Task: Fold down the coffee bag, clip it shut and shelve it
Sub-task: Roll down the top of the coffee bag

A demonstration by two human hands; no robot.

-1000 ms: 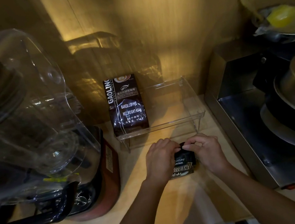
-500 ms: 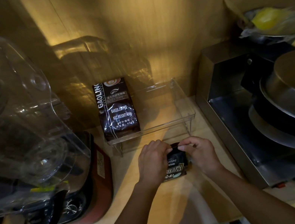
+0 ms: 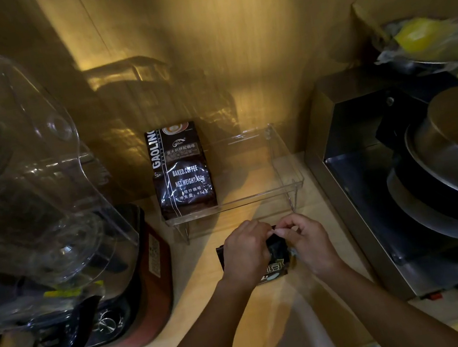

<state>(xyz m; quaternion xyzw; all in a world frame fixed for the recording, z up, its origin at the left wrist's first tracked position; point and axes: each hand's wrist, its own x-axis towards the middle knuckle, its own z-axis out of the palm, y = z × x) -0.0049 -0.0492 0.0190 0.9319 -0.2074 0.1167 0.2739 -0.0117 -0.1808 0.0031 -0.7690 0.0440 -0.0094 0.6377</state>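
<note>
hands meet over the small dark coffee bag (image 3: 276, 259) on the wooden counter (image 3: 249, 329), just in front of the clear acrylic shelf (image 3: 285, 169). the left hand (image 3: 246, 251) curls over the bag's left side, fingers closed on the foil. the right hand (image 3: 310, 243) pinches the top edge, thumb and forefinger drawn narrow against the material at the point where the two hands touch.

compared with a second ago, more of the bag is hidden: the printed face that showed between the hands is now mostly covered, with only the lower strip of label peeking out under the palms. a dark corner of the bag also sticks out past the left hand, on its left. the top looks more crumpled and lower than before, so the fold-down seems to be under way, not finished. the grip itself has hardly moved on the counter.

no clip is visible anywhere in view, so i cannot tell where it will come from. the shelf holds one larger coffee bag (image 3: 180, 169) standing at its left end, and the space to the right of it is free, a likely spot for shelving later. blender (image 3: 29, 208) sits at left and a steel appliance (image 3: 407, 187) at right, both well apart from the hands.
</note>
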